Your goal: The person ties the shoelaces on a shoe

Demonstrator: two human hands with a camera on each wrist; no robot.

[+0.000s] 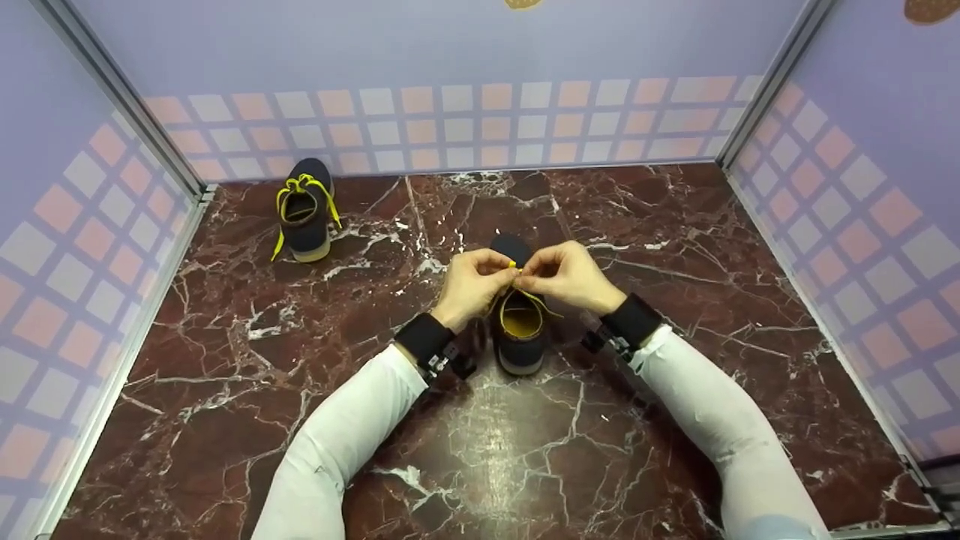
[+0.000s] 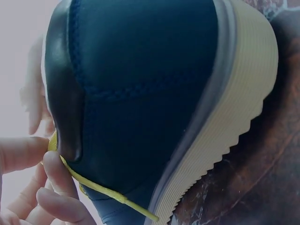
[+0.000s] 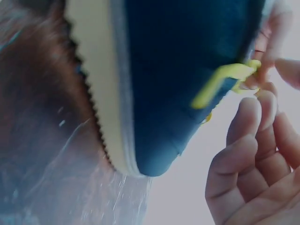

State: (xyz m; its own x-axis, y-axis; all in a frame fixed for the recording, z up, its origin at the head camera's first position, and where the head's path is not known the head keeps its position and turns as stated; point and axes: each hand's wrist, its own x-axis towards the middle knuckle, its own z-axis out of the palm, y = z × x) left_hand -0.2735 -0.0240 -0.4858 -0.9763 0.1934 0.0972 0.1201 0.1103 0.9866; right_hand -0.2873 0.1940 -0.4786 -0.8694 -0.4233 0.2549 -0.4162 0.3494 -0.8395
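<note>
A dark navy shoe (image 1: 520,358) with yellow lining and pale sole stands on the marble-patterned table, toe pointing away. Over its tongue, my left hand (image 1: 471,289) pinches the yellow shoelace (image 1: 512,264) between thumb and fingertips. Close against it, my right hand (image 1: 574,279) also pinches the lace, fingers curled. In the left wrist view, a yellow lace end (image 2: 108,191) trails from the fingers down the shoe's side (image 2: 140,126). Blurred in the right wrist view, another stretch of lace (image 3: 218,84) lies across the upper. The fingers hide most of the knot area.
A matching shoe (image 1: 309,238) with its yellow lace tied in a bow (image 1: 304,182) stands at the back left, near the wall. Checkered lilac walls (image 1: 480,124) enclose the table (image 1: 225,420) on the back and both sides.
</note>
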